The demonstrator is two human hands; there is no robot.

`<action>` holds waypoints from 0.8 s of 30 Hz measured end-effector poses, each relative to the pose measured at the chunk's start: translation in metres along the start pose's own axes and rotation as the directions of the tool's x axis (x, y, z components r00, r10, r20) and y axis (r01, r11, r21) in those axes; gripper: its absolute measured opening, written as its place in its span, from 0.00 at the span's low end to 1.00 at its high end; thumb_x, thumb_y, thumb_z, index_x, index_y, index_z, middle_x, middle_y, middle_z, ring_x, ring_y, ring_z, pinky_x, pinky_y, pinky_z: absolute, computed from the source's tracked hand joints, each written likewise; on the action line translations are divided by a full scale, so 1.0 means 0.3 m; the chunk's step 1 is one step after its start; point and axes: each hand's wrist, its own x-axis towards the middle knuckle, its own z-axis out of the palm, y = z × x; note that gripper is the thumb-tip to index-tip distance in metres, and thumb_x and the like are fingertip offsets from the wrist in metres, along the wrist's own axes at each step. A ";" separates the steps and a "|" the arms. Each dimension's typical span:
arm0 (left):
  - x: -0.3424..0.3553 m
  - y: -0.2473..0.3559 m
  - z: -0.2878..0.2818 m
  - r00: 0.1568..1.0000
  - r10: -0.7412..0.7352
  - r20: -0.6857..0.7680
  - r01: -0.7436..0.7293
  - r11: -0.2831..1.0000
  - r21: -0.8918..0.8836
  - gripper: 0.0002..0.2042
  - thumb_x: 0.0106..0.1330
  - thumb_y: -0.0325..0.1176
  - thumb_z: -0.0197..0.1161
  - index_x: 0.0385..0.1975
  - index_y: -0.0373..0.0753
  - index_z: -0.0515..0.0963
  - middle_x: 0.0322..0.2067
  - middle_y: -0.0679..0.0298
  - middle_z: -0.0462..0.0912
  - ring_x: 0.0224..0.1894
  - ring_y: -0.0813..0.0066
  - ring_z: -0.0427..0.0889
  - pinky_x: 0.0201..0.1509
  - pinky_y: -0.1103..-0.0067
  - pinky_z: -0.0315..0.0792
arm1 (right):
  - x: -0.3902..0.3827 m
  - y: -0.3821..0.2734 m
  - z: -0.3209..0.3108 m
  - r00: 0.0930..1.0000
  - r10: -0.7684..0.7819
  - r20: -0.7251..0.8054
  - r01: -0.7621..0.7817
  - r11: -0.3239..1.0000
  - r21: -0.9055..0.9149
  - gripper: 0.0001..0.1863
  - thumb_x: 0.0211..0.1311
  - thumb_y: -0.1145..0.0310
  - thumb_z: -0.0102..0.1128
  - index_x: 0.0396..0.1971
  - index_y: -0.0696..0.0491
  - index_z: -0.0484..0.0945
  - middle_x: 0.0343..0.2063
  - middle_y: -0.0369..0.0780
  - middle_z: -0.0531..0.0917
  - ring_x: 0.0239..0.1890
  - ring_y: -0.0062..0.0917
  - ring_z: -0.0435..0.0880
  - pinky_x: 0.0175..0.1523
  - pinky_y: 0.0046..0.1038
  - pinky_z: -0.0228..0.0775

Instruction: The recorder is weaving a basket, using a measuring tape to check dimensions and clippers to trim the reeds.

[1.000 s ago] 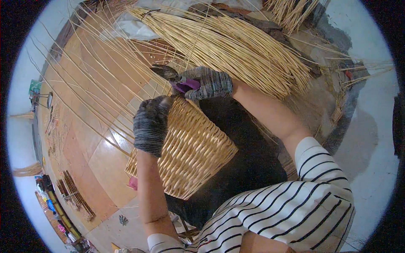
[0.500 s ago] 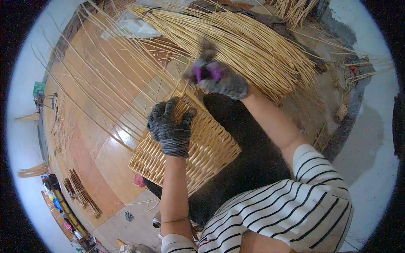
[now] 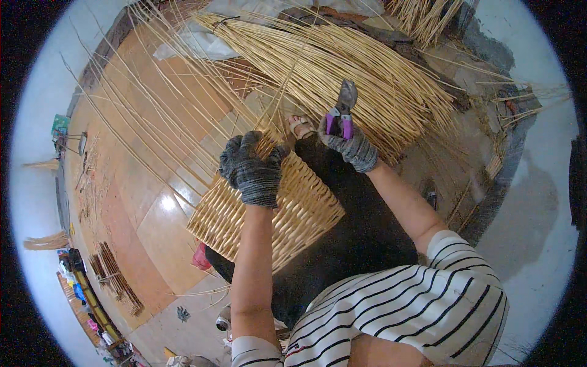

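Note:
A half-woven wicker basket (image 3: 293, 214) rests on my lap, with long willow rods (image 3: 143, 147) fanning out from its far-left edge. My left hand (image 3: 252, 171), in a dark grey striped glove, grips the basket's upper edge, fingers curled over the weave. Off to the right, in the same kind of glove, my right hand (image 3: 353, 148) is closed around pruning shears (image 3: 343, 110) with purple handles. Their dark metal blades point up and away, apart from the basket and rods.
A large tied bundle of peeled willow rods (image 3: 342, 73) lies across the floor at the back. More rods (image 3: 428, 18) lean at the far right. A small bundle of brown sticks (image 3: 116, 278) lies on the tiles at left, near a shelf with odds and ends (image 3: 92, 306).
My right hand, blurred beside the basket's far corner before, has moved right with the shears, away from the rods. My left hand and the basket have shifted only slightly.

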 end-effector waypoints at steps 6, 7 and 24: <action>-0.006 -0.005 0.010 0.999 0.038 -0.038 -0.038 0.999 0.009 0.21 0.34 0.46 0.70 0.29 0.46 0.76 0.31 0.62 0.75 0.37 0.60 0.73 0.42 0.67 0.66 | -0.057 0.015 -0.003 0.999 0.029 -0.046 -0.023 0.993 0.120 0.20 0.49 0.59 0.62 0.40 0.52 0.71 0.31 0.36 0.75 0.34 0.24 0.73 0.44 0.28 0.65; -0.007 -0.013 0.011 0.996 0.053 -0.078 -0.052 0.998 0.023 0.21 0.34 0.46 0.70 0.30 0.47 0.77 0.31 0.62 0.76 0.37 0.61 0.73 0.42 0.67 0.65 | -0.060 0.001 0.004 0.997 0.056 -0.044 -0.051 0.993 0.102 0.21 0.49 0.58 0.62 0.41 0.52 0.70 0.33 0.37 0.76 0.35 0.26 0.73 0.44 0.28 0.65; 0.343 -0.091 -0.021 0.822 0.221 0.525 -0.129 0.970 -0.207 0.22 0.54 0.37 0.60 0.49 0.37 0.69 0.43 0.52 0.76 0.47 0.58 0.75 0.50 0.73 0.69 | -0.075 -0.300 -0.128 0.974 0.102 0.200 0.033 0.815 -0.578 0.34 0.38 0.45 0.65 0.43 0.53 0.71 0.35 0.48 0.78 0.38 0.42 0.77 0.43 0.37 0.69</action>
